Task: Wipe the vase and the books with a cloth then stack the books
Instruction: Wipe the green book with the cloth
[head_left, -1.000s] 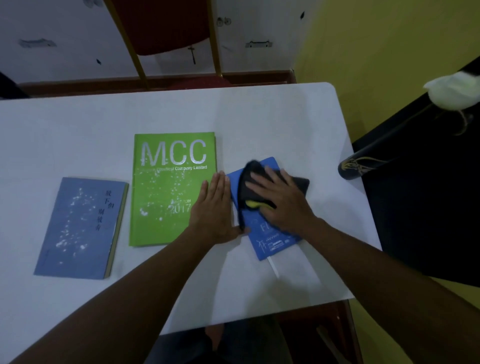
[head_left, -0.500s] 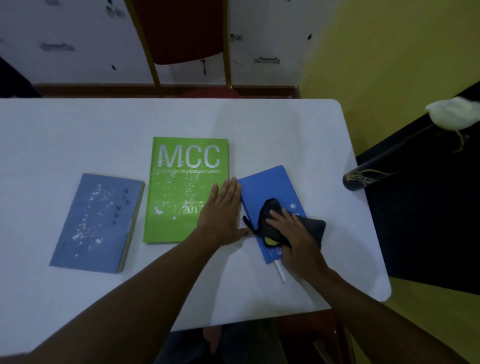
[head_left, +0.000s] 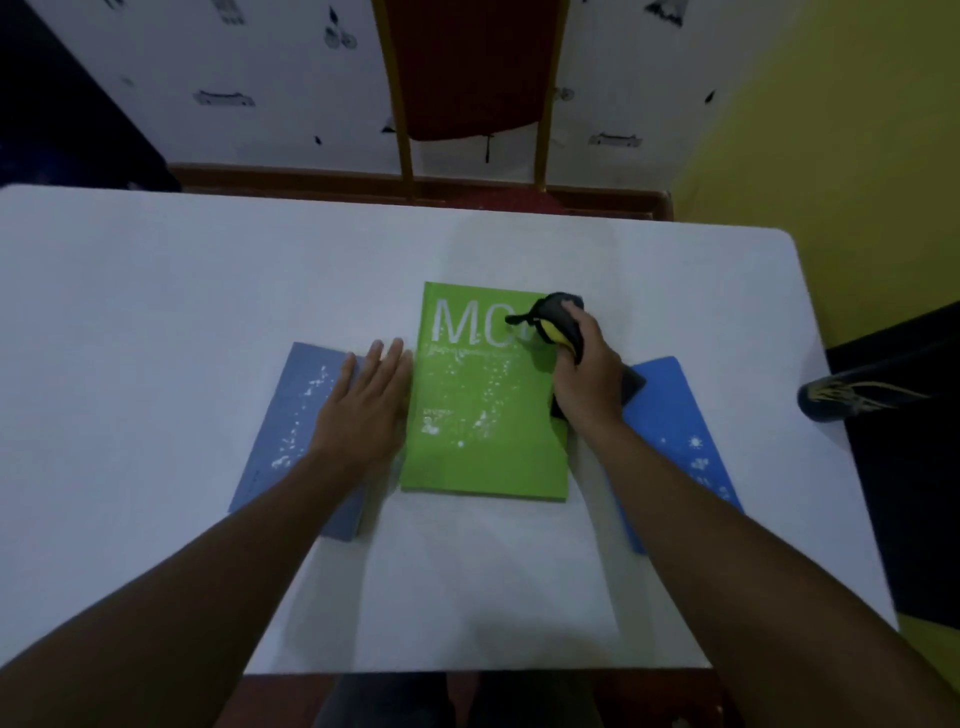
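Your right hand (head_left: 587, 374) bunches a soft black cloth (head_left: 558, 325) with a yellow patch, limp and matt. The green book (head_left: 483, 415) has a smooth paper cover with silvery lettering and white specks. The grey-blue book (head_left: 296, 431) looks matt and speckled too; the blue book (head_left: 680, 431) smoother. Your desk (head_left: 208, 312) is plain white, smooth, faintly sheened.

Green book (head_left: 483, 415), "MC.." in white on cover, lies flat, speckled w/ white dust. Black-and-yellow cloth (head_left: 558, 325) bunched on its top right corner. Grey-blue book (head_left: 296, 431) flat just left of it, also dusty. Bright blue book (head_left: 680, 436) flat to its right (slightly angled). Dark vase (head_left: 852, 397) far right of it, on its side.
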